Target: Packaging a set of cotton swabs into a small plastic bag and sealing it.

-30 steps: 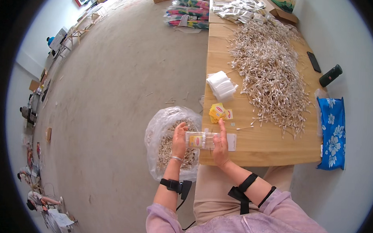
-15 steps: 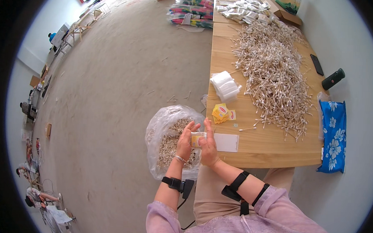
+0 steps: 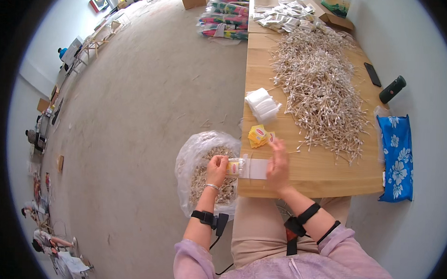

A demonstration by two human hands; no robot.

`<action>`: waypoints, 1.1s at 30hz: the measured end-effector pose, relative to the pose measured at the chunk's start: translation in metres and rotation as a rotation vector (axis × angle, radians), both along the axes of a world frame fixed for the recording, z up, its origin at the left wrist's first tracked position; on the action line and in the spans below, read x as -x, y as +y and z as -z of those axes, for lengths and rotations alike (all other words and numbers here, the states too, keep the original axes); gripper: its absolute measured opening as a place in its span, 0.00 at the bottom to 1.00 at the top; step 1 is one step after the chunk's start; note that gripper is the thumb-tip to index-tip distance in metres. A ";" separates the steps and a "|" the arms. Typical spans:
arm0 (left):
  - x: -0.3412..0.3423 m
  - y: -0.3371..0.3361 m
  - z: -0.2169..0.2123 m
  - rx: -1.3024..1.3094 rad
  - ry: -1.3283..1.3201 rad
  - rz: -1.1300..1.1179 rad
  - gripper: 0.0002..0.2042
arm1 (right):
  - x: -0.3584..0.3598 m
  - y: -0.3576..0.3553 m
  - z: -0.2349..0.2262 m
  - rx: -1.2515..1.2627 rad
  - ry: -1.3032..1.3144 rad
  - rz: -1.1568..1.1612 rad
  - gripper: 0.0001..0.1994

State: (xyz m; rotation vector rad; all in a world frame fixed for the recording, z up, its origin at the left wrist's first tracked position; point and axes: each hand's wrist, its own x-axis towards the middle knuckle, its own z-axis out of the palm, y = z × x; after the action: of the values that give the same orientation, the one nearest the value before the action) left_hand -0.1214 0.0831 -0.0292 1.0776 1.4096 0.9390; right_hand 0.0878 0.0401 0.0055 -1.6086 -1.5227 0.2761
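Note:
My left hand (image 3: 216,170) is closed on a small clear packet of cotton swabs (image 3: 234,167) with a yellow label inside, just off the table's left edge. The packet's open-looking clear end reaches over the edge. My right hand (image 3: 278,167), slightly blurred, has its fingers stretched out and appears to hold nothing. It is beside a white rectangular card or pad (image 3: 258,169) on the table. Just beyond lie several yellow cards (image 3: 257,136). A stack of clear plastic sachets (image 3: 262,105) sits farther back.
A large heap of loose cotton swabs (image 3: 319,79) covers much of the table (image 3: 325,177). Filled packets (image 3: 287,15) lie behind it. At right are a phone (image 3: 372,74), a dark green cylinder (image 3: 393,89) and a blue flowered pouch (image 3: 399,160). A plastic bag (image 3: 183,160) of swabs stands below my left hand.
Both hands were pressing the packet's sides between them. Now my right hand has let go and moved right, over the white card, while my left hand alone keeps the packet.

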 end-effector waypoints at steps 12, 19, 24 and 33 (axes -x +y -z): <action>-0.009 0.006 -0.021 -0.624 0.707 -0.050 0.08 | -0.095 -0.028 0.011 -0.067 -0.253 0.042 0.09; -0.015 -0.008 -0.024 -0.547 0.853 0.229 0.08 | -0.088 -0.037 0.010 -0.058 -0.294 -0.068 0.14; -0.077 -0.019 -0.044 -0.718 0.807 0.184 0.10 | -0.108 -0.045 0.000 -0.055 -0.228 -0.054 0.14; -0.176 -0.058 -0.036 -0.842 0.569 0.489 0.09 | -0.150 -0.027 0.004 -0.003 -0.388 0.301 0.11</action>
State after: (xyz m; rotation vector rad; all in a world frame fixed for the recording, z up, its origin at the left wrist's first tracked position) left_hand 0.0551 0.0251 0.0063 2.3434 1.0679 0.9019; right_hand 0.2378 0.0127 0.0018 -1.9392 -1.5263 -0.2170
